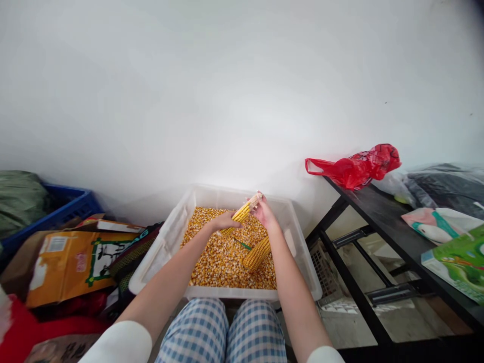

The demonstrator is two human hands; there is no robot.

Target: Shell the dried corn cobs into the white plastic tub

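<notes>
Above a bin of loose corn kernels point(215, 262) I hold a corn cob point(242, 214) at a slant. Its upper right end is pale and stripped; yellow kernels cover the lower part. My left hand point(224, 221) is closed around the lower end. The stripped end is gripped by my right hand point(264, 212), with fingers curled around it. A second full corn cob point(257, 253) lies on the kernels beside my right forearm. Near it rests a thin green object point(243, 244), too small to identify. Something yellow like another cob shows partly beneath my left hand.
The translucent plastic bin point(242, 292) stands before my knees, against a white wall. On the left are an orange carton point(71, 262) and a blue crate point(81, 204). A black shelf point(389, 217) on the right bears a red plastic bag point(355, 169) and a green box point(459, 262).
</notes>
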